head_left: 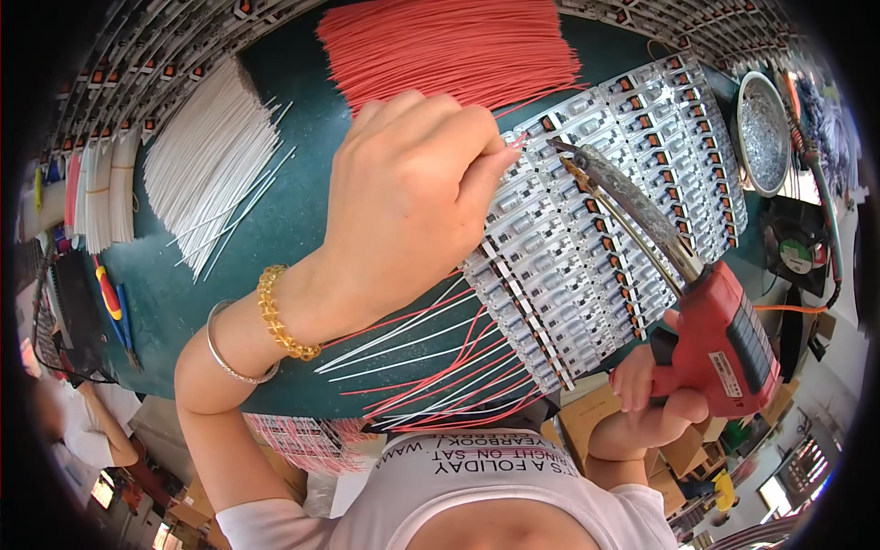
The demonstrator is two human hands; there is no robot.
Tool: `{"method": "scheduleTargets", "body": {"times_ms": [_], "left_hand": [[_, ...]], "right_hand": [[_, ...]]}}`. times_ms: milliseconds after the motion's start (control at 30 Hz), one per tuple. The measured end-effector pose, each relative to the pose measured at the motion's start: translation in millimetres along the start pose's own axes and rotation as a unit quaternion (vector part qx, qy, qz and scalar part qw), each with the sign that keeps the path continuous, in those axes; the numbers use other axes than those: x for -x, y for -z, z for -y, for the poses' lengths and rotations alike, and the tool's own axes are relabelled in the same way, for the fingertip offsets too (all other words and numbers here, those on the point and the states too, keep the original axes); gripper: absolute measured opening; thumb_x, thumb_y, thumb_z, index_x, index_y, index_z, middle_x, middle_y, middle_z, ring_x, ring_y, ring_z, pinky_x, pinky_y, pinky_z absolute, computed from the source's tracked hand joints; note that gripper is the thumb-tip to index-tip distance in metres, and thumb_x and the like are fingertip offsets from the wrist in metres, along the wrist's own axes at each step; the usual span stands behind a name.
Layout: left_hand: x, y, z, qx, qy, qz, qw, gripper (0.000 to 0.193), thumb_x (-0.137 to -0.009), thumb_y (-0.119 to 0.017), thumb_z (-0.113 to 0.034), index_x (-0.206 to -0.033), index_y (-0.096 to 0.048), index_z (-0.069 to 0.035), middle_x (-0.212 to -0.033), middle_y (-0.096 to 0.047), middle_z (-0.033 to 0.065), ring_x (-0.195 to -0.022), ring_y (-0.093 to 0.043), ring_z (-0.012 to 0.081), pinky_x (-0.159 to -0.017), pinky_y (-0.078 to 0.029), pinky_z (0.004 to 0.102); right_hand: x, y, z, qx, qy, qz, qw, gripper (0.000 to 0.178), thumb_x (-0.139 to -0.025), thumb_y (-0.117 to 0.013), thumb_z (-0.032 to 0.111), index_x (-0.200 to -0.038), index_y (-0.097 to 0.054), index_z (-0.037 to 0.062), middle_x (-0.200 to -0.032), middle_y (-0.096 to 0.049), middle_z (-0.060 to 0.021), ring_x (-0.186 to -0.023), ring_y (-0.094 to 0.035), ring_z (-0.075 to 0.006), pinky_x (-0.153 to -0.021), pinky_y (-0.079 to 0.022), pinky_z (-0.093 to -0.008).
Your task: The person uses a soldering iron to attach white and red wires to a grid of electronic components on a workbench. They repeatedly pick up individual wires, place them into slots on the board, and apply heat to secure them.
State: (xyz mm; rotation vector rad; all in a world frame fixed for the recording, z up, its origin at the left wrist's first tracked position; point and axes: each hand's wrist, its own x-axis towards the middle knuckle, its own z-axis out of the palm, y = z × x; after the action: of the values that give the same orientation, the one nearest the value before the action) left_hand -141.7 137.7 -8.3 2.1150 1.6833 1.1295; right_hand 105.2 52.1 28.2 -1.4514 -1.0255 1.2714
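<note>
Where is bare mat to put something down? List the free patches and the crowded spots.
Free: green mat between the white wire bundle and the left hand; a strip between the blue-handled tool and the braceleted wrist. Crowded: the circuit board panel under the soldering gun in the right hand; red wires on top.

The left hand covers the near ends of the wires it pinches and part of the circuit board panel beneath it. The right hand is mostly hidden behind the red soldering gun. The red wire bundle is cut off at the far edge. The contents of the metal bowl are too blurred to tell.
</note>
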Motion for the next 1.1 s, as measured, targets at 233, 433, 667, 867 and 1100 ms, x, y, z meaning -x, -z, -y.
{"method": "scheduleTargets", "body": {"times_ms": [233, 433, 667, 867, 1100], "left_hand": [[0, 3, -11, 0.022, 0.022, 0.057, 0.998, 0.013, -0.071, -0.075, -0.005, -0.071, -0.062, -0.005, -0.073, -0.056, 0.003, -0.065, -0.053, 0.0191, -0.068, -0.037, 0.0307], [-3, 4, -11, 0.021, 0.024, 0.071, 0.997, 0.013, -0.07, -0.074, -0.005, -0.071, -0.062, -0.005, -0.071, -0.056, 0.0029, -0.062, -0.053, 0.0193, -0.066, -0.037, 0.0311], [-5, 3, -10, 0.02, 0.021, 0.081, 0.996, 0.011, -0.07, -0.073, -0.004, -0.07, -0.062, -0.006, -0.071, -0.056, 0.0029, -0.062, -0.054, 0.0198, -0.065, -0.037, 0.0317], [-3, 3, -10, 0.018, 0.015, 0.077, 0.997, 0.011, -0.07, -0.073, -0.005, -0.07, -0.062, -0.005, -0.071, -0.056, 0.0033, -0.062, -0.054, 0.02, -0.065, -0.036, 0.0317], [-4, 4, -15, 0.0, 0.025, 0.083, 0.996, 0.012, -0.07, -0.074, -0.007, -0.07, -0.062, -0.004, -0.071, -0.057, 0.0037, -0.062, -0.054, 0.0193, -0.066, -0.037, 0.0312]], "right_hand": [[4, 11, -3, -0.006, -0.003, 0.039, 0.999, 0.095, -0.076, -0.059, 0.071, -0.121, -0.04, -0.0111, -0.047, -0.043, 0.0021, -0.035, -0.042, -0.0091, -0.038, -0.035, -0.0225], [5, 14, -6, -0.026, -0.011, 0.043, 0.999, 0.083, -0.08, -0.059, 0.068, -0.112, -0.042, -0.0064, -0.047, -0.044, 0.0018, -0.036, -0.042, -0.0096, -0.039, -0.036, -0.0229], [5, 12, -4, 0.049, -0.012, 0.034, 0.998, 0.078, -0.078, -0.063, 0.066, -0.106, -0.045, -0.0041, -0.049, -0.045, -0.0002, -0.038, -0.042, -0.0102, -0.04, -0.037, -0.0244], [9, 18, -11, 0.017, 0.025, 0.022, 0.999, 0.085, -0.077, -0.064, 0.066, -0.115, -0.045, -0.0077, -0.049, -0.045, 0.0005, -0.038, -0.042, -0.01, -0.042, -0.037, -0.0246], [9, 21, -12, -0.009, 0.013, 0.066, 0.998, 0.094, -0.077, -0.061, 0.069, -0.123, -0.041, -0.01, -0.048, -0.044, 0.0016, -0.038, -0.042, -0.0096, -0.041, -0.037, -0.0242]]}}
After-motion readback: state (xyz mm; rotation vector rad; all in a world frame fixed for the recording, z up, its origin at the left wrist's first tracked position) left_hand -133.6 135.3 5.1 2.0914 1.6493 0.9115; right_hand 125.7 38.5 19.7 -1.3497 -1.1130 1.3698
